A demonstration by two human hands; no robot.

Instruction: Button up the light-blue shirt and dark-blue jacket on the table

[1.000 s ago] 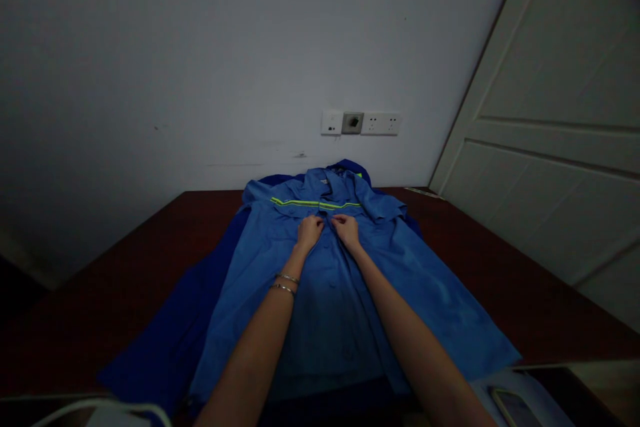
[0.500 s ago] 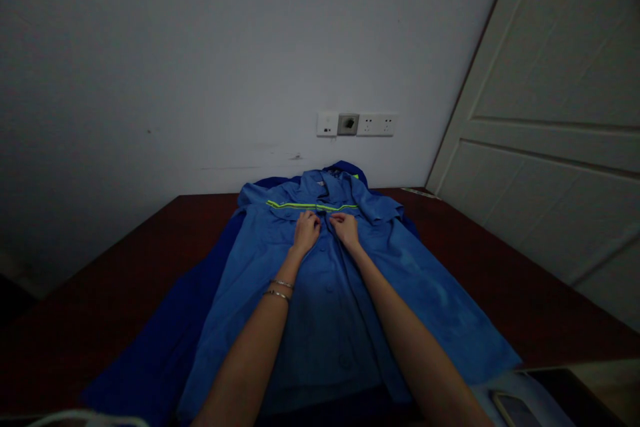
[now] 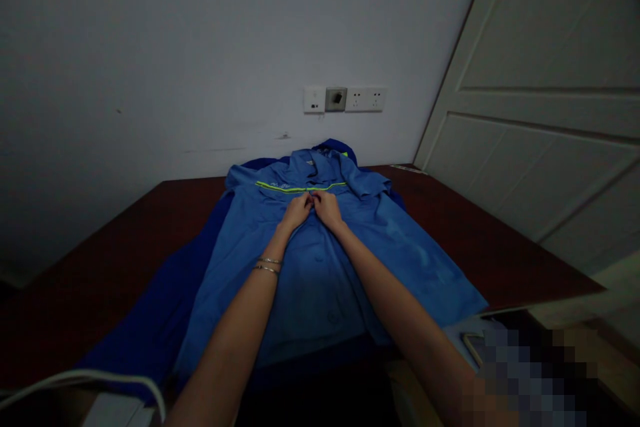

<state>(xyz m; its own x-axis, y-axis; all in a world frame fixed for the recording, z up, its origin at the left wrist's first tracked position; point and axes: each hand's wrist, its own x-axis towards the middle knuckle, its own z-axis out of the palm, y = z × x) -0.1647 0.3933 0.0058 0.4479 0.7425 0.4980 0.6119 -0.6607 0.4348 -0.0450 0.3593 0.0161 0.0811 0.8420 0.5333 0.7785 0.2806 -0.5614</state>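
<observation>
Your left hand (image 3: 297, 210) and your right hand (image 3: 327, 207) meet at the front of the light blue shirt (image 3: 320, 280), just on the near side of its yellow-green stripe (image 3: 280, 189). The grip of each is narrow, thumb and fingers pinched on the cloth at the front opening; which bit of edge or button lies between your fingertips is too small to tell.

The shirt lies spread on the dark red bench (image 3: 110, 233), its collar (image 3: 303, 161) at the far end towards the wall (image 3: 150, 47) and its hem near you. Under it, a darker blue garment (image 3: 165, 293) shows along the left side and beyond the collar. Two bracelets (image 3: 267, 265) circle your left wrist.

On the wall beyond the shirt you have a row of sockets (image 3: 345, 99), with a pale panelled door (image 3: 525, 147) to the right. At the near left, a white cable (image 3: 100, 373) curves above a white box (image 3: 115, 410).
</observation>
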